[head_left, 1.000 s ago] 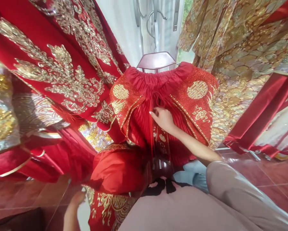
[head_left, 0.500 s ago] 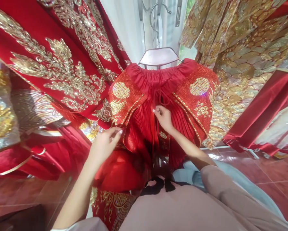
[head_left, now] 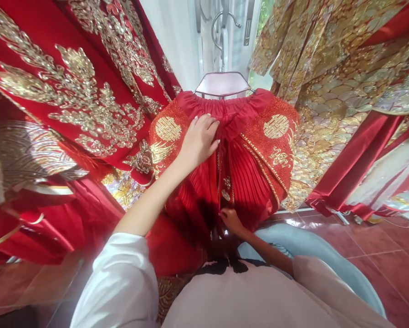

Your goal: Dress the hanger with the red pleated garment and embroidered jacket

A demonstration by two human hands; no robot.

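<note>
A red cape (head_left: 278,150) with glittery shoulder panels, round gold emblems and bead-trimmed edges hangs on a hanger (head_left: 221,83). My left hand (head_left: 200,139) is at its gathered neckline, fingers bent onto the cloth and thumb lower beside the front opening. Lower down, my right hand (head_left: 232,222) pinches a thin red cord (head_left: 220,182) that runs down from the neckline. Behind the cord, red pleated cloth (head_left: 248,182) and a strip with gold embroidery fill the opening. My left hand covers part of the neckline, so the cord's upper end is hidden.
A red garment with silvery beadwork (head_left: 84,91) hangs at the left, a gold scale-patterned one (head_left: 334,100) at the right. Behind the hanger stands a white door frame (head_left: 247,27). A light blue tub (head_left: 314,246) sits on the reddish tiled floor (head_left: 375,246).
My left hand has moved from the cape's left lower edge up to the neckline. My right hand has gone down along the cord. The cord loops at the neckline no longer show.
</note>
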